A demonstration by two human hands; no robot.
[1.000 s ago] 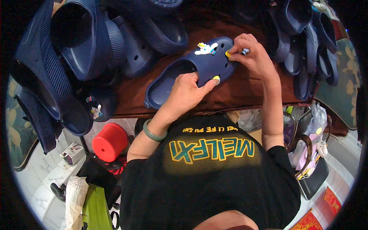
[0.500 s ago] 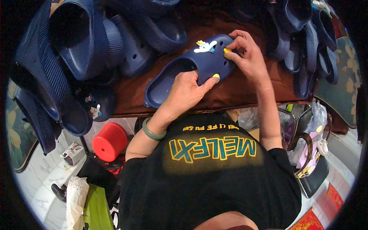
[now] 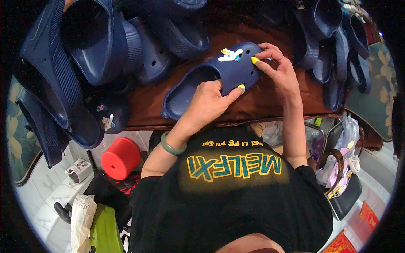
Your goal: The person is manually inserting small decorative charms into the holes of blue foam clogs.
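Note:
A navy clog (image 3: 179,99) with holes in its upper lies tilted before me, its toe up and to the right. A white cartoon charm (image 3: 230,55) with yellow and blue bits sits on the upper. My left hand (image 3: 211,101) is closed on the clog, fingers inside the opening and thumb on the upper's near side. My right hand (image 3: 280,69) is at the toe, its thumb and index finger bent together against it. A pale bit shows between these fingers, too small to name. Both thumb tips look yellow.
Navy clogs (image 3: 90,46) are piled at the left, one bearing a charm (image 3: 108,122); more clogs (image 3: 320,50) stand at the right. A brown cloth (image 3: 147,105) covers the table. Below are a red stool (image 3: 121,157), a green bag (image 3: 104,230) and a chair (image 3: 348,196).
The clog and both hands have shifted slightly right and down in the picture. My right thumb still rests at the toe. My left hand keeps its hold.

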